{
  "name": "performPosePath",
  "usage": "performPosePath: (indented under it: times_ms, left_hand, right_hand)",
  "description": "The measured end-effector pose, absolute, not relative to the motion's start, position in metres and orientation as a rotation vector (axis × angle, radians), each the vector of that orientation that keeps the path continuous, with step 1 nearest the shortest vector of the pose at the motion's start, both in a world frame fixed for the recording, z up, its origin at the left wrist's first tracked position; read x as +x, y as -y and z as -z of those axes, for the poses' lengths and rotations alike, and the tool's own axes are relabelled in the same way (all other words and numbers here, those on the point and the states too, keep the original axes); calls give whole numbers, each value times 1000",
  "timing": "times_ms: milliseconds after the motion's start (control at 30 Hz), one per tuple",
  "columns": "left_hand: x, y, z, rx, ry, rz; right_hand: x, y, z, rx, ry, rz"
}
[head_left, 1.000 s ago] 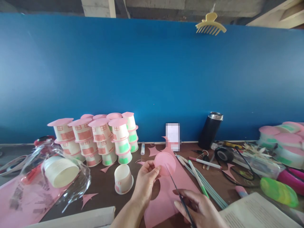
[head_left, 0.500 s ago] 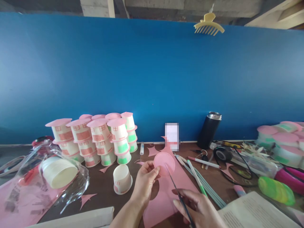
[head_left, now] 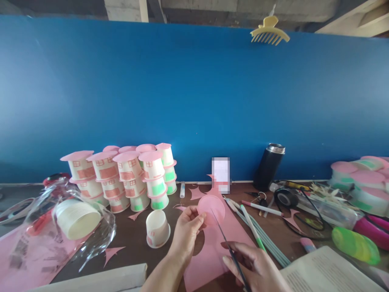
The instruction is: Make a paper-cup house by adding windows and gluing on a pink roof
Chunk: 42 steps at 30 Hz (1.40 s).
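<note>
My left hand [head_left: 186, 232] pinches a round pink paper disc [head_left: 211, 209] by its left edge, held just above a pink paper sheet [head_left: 212, 251] on the brown table. My right hand [head_left: 255, 267] is closed on a pair of thin scissors [head_left: 226, 243], whose blades point up and left with the tip at the middle of the disc. An upturned white paper cup [head_left: 158, 229] stands just left of my left hand.
Stacked cup houses with pink roofs [head_left: 127, 176] stand at the back left; a bag of nested cups [head_left: 75, 219] lies left. Pens and sticks [head_left: 258, 227], a black flask [head_left: 269, 166], a tape roll [head_left: 285, 198] and an open book [head_left: 328, 271] are on the right.
</note>
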<state>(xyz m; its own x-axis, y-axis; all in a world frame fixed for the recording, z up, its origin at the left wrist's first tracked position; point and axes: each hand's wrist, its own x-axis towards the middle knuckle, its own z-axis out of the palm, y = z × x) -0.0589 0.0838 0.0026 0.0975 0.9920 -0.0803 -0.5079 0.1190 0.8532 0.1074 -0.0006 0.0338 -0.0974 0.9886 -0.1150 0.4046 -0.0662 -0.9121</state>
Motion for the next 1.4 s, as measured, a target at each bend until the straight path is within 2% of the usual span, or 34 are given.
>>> performPosePath:
  times_ms: [1400]
  left_hand:
    - [-63, -89, 2, 812, -811, -1241]
  right_hand:
    - [113, -2, -29, -1520, 1628, -1138]
